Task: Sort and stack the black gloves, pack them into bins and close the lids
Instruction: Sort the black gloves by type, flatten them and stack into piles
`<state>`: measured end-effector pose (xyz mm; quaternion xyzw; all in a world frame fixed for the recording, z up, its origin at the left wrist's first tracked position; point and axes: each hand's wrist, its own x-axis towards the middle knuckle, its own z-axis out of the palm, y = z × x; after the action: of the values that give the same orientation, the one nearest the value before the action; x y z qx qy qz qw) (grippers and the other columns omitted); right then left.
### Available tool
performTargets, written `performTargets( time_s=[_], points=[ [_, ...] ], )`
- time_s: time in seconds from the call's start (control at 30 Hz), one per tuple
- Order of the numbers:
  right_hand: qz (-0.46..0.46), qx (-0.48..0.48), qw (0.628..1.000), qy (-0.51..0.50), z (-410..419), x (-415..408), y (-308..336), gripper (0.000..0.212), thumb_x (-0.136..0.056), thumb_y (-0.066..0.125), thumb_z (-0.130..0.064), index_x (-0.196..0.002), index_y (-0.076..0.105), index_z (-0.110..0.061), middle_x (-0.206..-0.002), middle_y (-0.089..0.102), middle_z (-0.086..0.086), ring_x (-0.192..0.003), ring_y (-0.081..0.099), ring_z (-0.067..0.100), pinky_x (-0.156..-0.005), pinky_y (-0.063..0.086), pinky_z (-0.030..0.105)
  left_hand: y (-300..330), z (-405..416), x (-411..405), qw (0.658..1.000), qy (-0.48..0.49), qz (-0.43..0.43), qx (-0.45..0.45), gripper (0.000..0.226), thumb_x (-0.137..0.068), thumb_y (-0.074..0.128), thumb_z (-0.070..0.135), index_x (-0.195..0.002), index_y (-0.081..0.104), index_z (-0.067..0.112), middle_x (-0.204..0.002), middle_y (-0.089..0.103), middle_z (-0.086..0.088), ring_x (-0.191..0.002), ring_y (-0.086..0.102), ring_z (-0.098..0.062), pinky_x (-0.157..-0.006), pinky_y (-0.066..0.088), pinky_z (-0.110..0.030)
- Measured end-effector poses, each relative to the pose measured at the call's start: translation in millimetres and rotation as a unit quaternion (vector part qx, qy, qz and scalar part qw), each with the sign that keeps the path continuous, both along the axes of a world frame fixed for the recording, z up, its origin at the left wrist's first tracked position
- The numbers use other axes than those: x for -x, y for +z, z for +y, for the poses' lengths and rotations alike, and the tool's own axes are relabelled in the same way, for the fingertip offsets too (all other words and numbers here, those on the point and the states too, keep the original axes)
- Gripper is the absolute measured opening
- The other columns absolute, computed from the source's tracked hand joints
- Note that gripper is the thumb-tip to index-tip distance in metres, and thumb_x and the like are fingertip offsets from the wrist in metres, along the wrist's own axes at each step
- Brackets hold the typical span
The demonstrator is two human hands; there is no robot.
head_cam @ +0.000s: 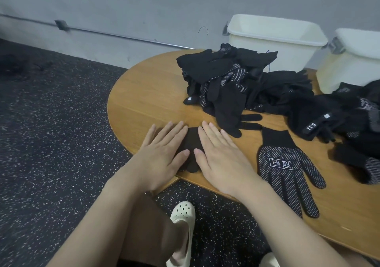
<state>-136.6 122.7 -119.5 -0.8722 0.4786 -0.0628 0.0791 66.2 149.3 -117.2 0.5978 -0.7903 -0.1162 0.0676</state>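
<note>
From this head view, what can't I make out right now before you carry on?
- Plain black glove, head view: mostly covered by the flat left hand and right hand.
- Two white plastic bins: insides hidden by their walls; the right one cut off by the frame edge.
- Heap of black gloves: count untellable, overlapping.

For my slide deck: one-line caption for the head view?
Both hands, left and right, press a plain black glove flat on the wooden table.

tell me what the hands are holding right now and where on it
Nothing is gripped. The left hand and right hand lie flat with straight fingers, pressing a plain black glove onto the table, one on each side.
</note>
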Motion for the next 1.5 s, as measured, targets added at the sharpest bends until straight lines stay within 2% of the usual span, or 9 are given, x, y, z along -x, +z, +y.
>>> performTargets(
  time_s=[0.2, 0.3, 0.4, 0.53, 0.77, 0.9, 1.1, 1.3, 1.5],
  points=[
    [-0.081, -0.036, 0.996, 0.013, -9, 6, 7, 0.065, -0.109, 0.026, -0.050, -0.165, 0.015, -0.019, -0.172, 0.006, -0.006, -0.157, -0.001, 0.004, -0.127, -0.001, 0.024, 5, 2, 8, 1.000, 0.018, 0.012, 0.000, 0.084, -0.089, -0.008, 0.065, -0.165, -0.003, 0.028, -0.171, -0.011, 0.014, -0.155, -0.021, -0.004, -0.122, -0.024, -0.034],
    [-0.201, -0.038, 0.979, -0.026, -8, 16, 13, 0.056, -0.105, 0.045, -0.046, -0.156, 0.040, -0.023, -0.161, 0.037, -0.011, -0.148, 0.032, 0.005, -0.123, 0.027, 0.029, 9, 6, 25, 0.997, 0.038, 0.042, 0.046, 0.076, -0.098, 0.000, 0.059, -0.166, 0.008, 0.025, -0.173, 0.001, 0.010, -0.157, -0.015, -0.006, -0.126, -0.016, -0.041],
    [-0.317, 0.033, 0.942, -0.110, -20, 35, 20, 0.038, -0.100, 0.059, -0.033, -0.136, 0.057, -0.021, -0.122, 0.059, -0.012, -0.107, 0.058, 0.003, -0.097, 0.052, 0.035, 18, -6, 49, 0.992, 0.039, 0.064, 0.099, 0.058, -0.109, 0.015, 0.042, -0.165, 0.017, 0.023, -0.172, 0.010, 0.009, -0.158, -0.006, -0.007, -0.128, -0.011, -0.041],
    [-0.347, 0.054, 0.918, -0.183, -39, 61, 23, 0.034, -0.097, 0.065, -0.021, -0.130, 0.060, -0.017, -0.110, 0.059, -0.006, -0.089, 0.056, 0.002, -0.086, 0.054, 0.031, 21, -38, 77, 0.985, -0.014, 0.133, 0.110, 0.050, -0.111, 0.034, 0.018, -0.161, 0.032, 0.020, -0.170, 0.021, 0.007, -0.158, 0.008, -0.007, -0.129, 0.004, -0.040],
    [-0.390, 0.012, 0.900, -0.193, -65, 61, 23, 0.051, -0.097, 0.069, -0.023, -0.145, 0.053, -0.018, -0.140, 0.053, -0.007, -0.112, 0.056, 0.006, -0.098, 0.052, 0.032, 17, -83, 101, 0.948, 0.015, 0.266, 0.175, 0.057, -0.102, 0.054, 0.008, -0.156, 0.039, 0.014, -0.157, 0.041, 0.001, -0.147, 0.035, -0.011, -0.122, 0.032, -0.037],
    [-0.385, 0.018, 0.906, -0.172, -75, 57, 23, 0.060, -0.098, 0.067, -0.022, -0.153, 0.043, -0.020, -0.151, 0.044, -0.009, -0.124, 0.051, 0.009, -0.106, 0.049, 0.032, 11, -95, 105, 0.948, 0.045, 0.255, 0.187, 0.067, -0.099, 0.062, 0.011, -0.159, 0.032, 0.011, -0.159, 0.035, -0.002, -0.148, 0.031, -0.016, -0.124, 0.028, -0.037],
    [-0.373, 0.019, 0.908, -0.191, -86, 60, 19, 0.059, -0.099, 0.066, -0.026, -0.153, 0.042, -0.024, -0.143, 0.047, -0.011, -0.108, 0.049, -0.001, -0.082, 0.039, 0.004, 7, -101, 104, 0.938, 0.103, 0.283, 0.174, 0.070, -0.097, 0.068, 0.017, -0.157, 0.032, 0.014, -0.153, 0.039, -0.003, -0.141, 0.037, -0.019, -0.121, 0.034, -0.044],
    [-0.365, 0.044, 0.912, -0.179, -83, 60, 16, 0.031, -0.094, 0.072, -0.027, -0.124, 0.065, -0.023, -0.116, 0.053, -0.013, -0.103, 0.056, 0.004, -0.088, 0.055, 0.029, 10, -99, 101, 0.919, 0.138, 0.312, 0.198, 0.041, -0.094, 0.072, 0.021, -0.131, 0.055, 0.016, -0.112, 0.055, 0.004, -0.108, 0.051, -0.016, -0.099, 0.047, -0.046],
    [-0.362, 0.046, 0.918, -0.155, -74, 62, 18, 0.027, -0.093, 0.073, -0.027, -0.119, 0.066, -0.027, -0.111, 0.053, -0.017, -0.100, 0.055, 0.001, -0.084, 0.057, 0.031, 20, -82, 97, 0.913, 0.160, 0.326, 0.188, 0.023, -0.093, 0.074, 0.030, -0.099, 0.053, 0.023, -0.090, 0.058, 0.013, -0.089, 0.057, -0.004, -0.077, 0.043, -0.009]
  ],
)
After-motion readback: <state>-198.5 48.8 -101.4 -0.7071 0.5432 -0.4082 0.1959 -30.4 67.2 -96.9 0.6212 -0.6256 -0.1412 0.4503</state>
